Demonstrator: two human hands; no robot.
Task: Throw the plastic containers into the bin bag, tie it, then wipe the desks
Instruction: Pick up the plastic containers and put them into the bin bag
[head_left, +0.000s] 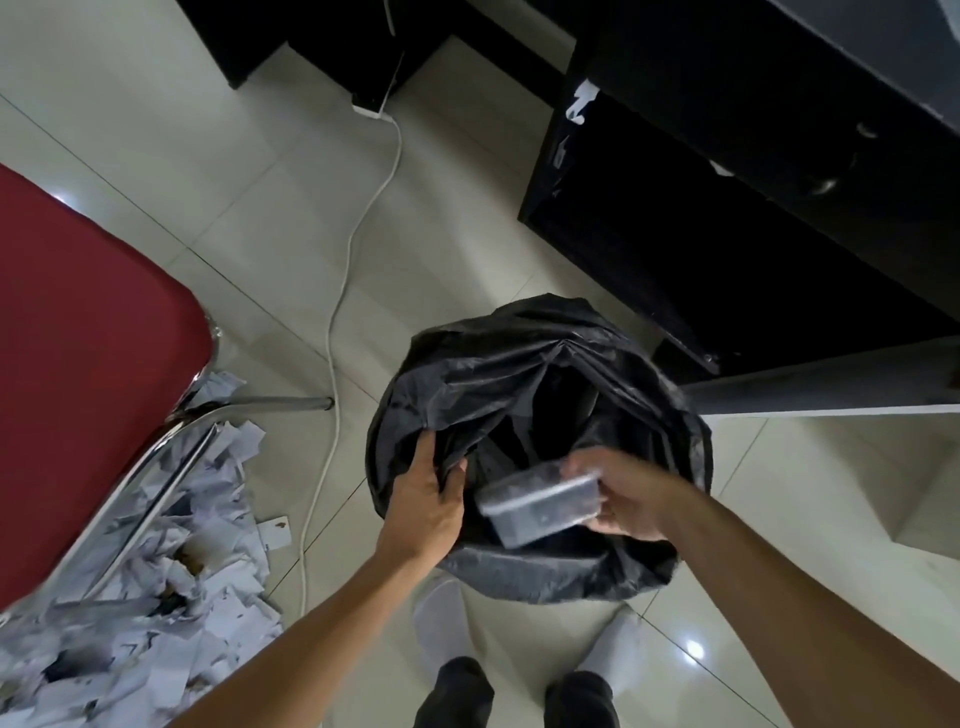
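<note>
A view looking straight down at a pale tiled floor (156, 104), seen from the head of a person who stands over an open black bin bag (519, 364). To the left is a chair with a red seat (78, 338) and a shiny metal frame (156, 467). A heap of torn and crumpled white paper (156, 571) lies under and beside the chair. A white cable (358, 234) runs down the floor between the chair and the bag, passing close to the bag's left side. Black furniture (727, 234) fills the upper right and comes close to the bag's far right edge. At the bottom, the person's two feet in white (439, 618) stand just behind the bag, below dark trouser legs (457, 691).

Both bare forearms reach in from the bottom of the view. The left hand (426, 504) is at the bag's near left rim, with its fingers curled over the edge and black plastic bunched in its grip, holding the mouth open. The right hand (623, 499) comes in from the right and holds a clear rectangular plastic container (540, 501) by its right end, thumb on top and fingers underneath. The container is tilted and hangs over the bag's open mouth, between the two hands, close to the left hand. The inside of the bag is dark and its contents cannot be made out.
</note>
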